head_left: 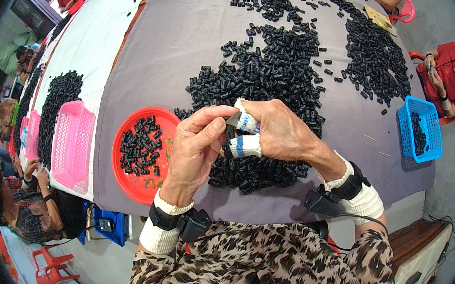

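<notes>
My two hands meet over a heap of small black cylindrical pieces (281,64) on the grey-covered table. My right hand (287,132) has white cloth covers (247,145) with blue marks on its thumb and finger. It is closed, with a thin grey, blade-like piece (233,119) showing at its thumb tip. The thumb and index finger of my left hand (196,141) pinch together against that spot; what they hold is mostly hidden. Left of my left hand, a round red tray (118,169) carries more black pieces.
A pink basket (72,147) stands at the left, a blue basket (428,131) with black pieces at the right. More black heaps (374,60) lie farther off. Co-workers sit around, one in red (453,78) at the right. Cables run from bands on my wrists.
</notes>
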Action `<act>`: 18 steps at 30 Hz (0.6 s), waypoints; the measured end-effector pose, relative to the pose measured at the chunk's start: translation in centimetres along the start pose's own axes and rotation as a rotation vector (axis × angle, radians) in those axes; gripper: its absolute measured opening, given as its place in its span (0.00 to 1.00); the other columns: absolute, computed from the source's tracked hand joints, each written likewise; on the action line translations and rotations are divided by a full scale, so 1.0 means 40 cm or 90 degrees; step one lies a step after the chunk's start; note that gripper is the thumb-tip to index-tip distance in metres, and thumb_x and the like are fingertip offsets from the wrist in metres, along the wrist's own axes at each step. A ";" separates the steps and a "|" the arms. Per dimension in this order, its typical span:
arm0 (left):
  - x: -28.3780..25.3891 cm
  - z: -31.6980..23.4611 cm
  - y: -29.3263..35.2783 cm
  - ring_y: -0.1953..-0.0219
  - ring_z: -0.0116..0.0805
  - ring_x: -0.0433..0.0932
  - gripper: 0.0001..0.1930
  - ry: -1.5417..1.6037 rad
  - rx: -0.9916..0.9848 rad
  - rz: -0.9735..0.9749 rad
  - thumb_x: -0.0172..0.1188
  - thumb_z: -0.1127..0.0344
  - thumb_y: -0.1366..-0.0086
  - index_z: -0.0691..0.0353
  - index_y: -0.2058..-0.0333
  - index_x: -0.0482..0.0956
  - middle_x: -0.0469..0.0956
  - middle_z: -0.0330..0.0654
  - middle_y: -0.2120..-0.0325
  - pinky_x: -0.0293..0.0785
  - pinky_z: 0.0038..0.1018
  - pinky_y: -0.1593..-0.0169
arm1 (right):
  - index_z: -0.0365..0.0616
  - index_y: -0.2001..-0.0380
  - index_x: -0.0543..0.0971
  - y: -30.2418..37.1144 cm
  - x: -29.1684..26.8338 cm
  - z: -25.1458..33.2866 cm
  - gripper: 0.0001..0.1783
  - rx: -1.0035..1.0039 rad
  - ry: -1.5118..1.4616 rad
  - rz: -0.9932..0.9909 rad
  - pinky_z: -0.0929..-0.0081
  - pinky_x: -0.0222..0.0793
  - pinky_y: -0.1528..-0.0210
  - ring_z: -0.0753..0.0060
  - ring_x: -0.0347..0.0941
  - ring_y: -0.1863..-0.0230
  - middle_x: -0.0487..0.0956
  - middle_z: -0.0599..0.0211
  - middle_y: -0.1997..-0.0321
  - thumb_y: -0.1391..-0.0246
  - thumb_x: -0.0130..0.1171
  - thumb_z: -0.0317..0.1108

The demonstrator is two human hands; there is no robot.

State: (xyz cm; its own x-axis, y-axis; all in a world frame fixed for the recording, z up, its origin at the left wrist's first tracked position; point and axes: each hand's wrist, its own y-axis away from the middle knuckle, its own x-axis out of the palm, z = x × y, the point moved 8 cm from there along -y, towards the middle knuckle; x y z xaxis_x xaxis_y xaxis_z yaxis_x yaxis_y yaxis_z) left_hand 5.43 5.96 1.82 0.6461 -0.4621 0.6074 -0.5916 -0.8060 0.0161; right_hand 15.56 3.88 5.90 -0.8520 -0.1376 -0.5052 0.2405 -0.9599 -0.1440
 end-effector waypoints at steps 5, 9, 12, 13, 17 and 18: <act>-0.006 0.002 -0.002 0.70 0.18 0.71 0.11 -0.005 0.001 0.003 0.54 0.70 0.38 0.69 0.59 0.74 0.76 0.37 0.67 0.68 0.14 0.66 | 0.36 0.77 0.71 -0.001 0.008 -0.012 0.19 -0.012 0.011 0.006 0.66 0.65 0.75 0.61 0.71 0.79 0.73 0.57 0.81 0.61 0.62 0.42; -0.002 0.002 -0.001 0.71 0.18 0.70 0.11 -0.018 0.002 0.011 0.54 0.70 0.38 0.69 0.59 0.74 0.76 0.36 0.68 0.68 0.14 0.66 | 0.36 0.71 0.71 0.006 0.015 -0.005 0.15 -0.057 0.060 0.014 0.71 0.64 0.74 0.68 0.69 0.79 0.73 0.61 0.79 0.58 0.61 0.35; -0.012 0.006 -0.002 0.72 0.17 0.70 0.11 -0.035 -0.002 -0.021 0.54 0.69 0.38 0.69 0.59 0.74 0.75 0.36 0.68 0.68 0.14 0.68 | 0.36 0.71 0.71 0.006 0.011 -0.001 0.14 -0.054 0.015 0.011 0.71 0.65 0.74 0.69 0.69 0.79 0.73 0.61 0.79 0.57 0.61 0.35; -0.007 0.007 -0.004 0.72 0.17 0.70 0.11 -0.017 -0.003 -0.020 0.54 0.69 0.38 0.69 0.59 0.74 0.75 0.36 0.68 0.68 0.13 0.68 | 0.37 0.71 0.71 0.007 0.009 -0.008 0.14 -0.030 0.002 0.021 0.71 0.65 0.74 0.69 0.69 0.79 0.73 0.62 0.79 0.58 0.61 0.34; 0.008 0.004 -0.002 0.72 0.16 0.69 0.11 0.001 -0.001 -0.023 0.54 0.69 0.38 0.68 0.59 0.74 0.75 0.36 0.68 0.67 0.13 0.70 | 0.36 0.75 0.71 0.008 -0.003 -0.016 0.19 -0.010 -0.005 -0.027 0.69 0.65 0.75 0.65 0.69 0.80 0.73 0.60 0.81 0.59 0.63 0.42; 0.004 0.005 -0.002 0.72 0.16 0.69 0.11 0.000 -0.003 -0.024 0.54 0.69 0.38 0.68 0.59 0.74 0.75 0.36 0.68 0.67 0.13 0.70 | 0.36 0.76 0.71 0.005 -0.004 -0.014 0.19 -0.021 -0.004 -0.028 0.68 0.65 0.75 0.65 0.69 0.80 0.73 0.60 0.81 0.60 0.64 0.41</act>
State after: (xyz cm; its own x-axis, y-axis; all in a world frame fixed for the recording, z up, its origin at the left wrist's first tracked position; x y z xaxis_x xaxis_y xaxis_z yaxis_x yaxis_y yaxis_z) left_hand 5.69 5.87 1.77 0.6675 -0.4313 0.6069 -0.5692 -0.8211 0.0426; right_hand 15.98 3.84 5.48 -0.8649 -0.0969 -0.4925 0.2179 -0.9563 -0.1947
